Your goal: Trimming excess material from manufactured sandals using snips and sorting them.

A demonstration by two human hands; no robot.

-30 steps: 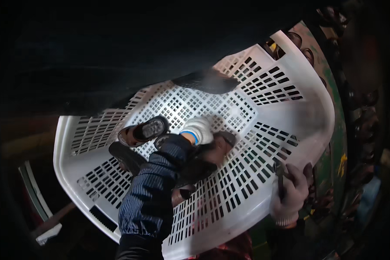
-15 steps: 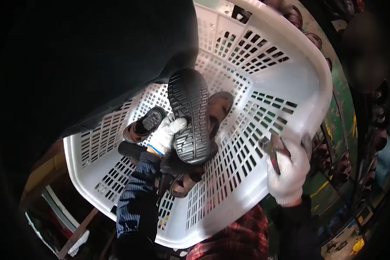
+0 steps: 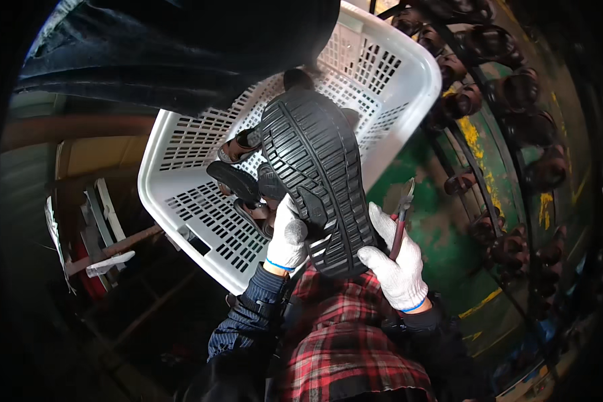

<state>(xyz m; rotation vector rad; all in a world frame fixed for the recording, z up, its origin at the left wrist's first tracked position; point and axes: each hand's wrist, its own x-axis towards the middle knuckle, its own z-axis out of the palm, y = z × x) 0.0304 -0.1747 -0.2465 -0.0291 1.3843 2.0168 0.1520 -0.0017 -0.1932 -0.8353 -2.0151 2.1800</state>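
A sandal [image 3: 318, 174] is turned with its ridged black sole up, held over the near side of the white basket. My left hand [image 3: 288, 234], in a white knit glove, grips its left edge, the thumb lying on the sole. On the other side my right hand [image 3: 398, 261], gloved alike, touches the heel end with thumb and fingertips. It also holds a pair of pliers [image 3: 403, 218] with a dark red handle, the metal jaws pointing up and away from the sandal. The sandal's upper side is hidden.
Several brown sandals [image 3: 238, 147] lie in the white perforated plastic basket [image 3: 425, 80]. Dark cloth [image 3: 201, 53] covers its far left. Racks with more brown footwear [image 3: 516, 127] stand on the right over a green floor [image 3: 422, 234]. Boards and metal strips [image 3: 104, 208] are at the left.
My left hand has lifted the sandal out of the basket, nearer to me. My right hand has left the basket's rim and come to the sandal's heel, still carrying the pliers.
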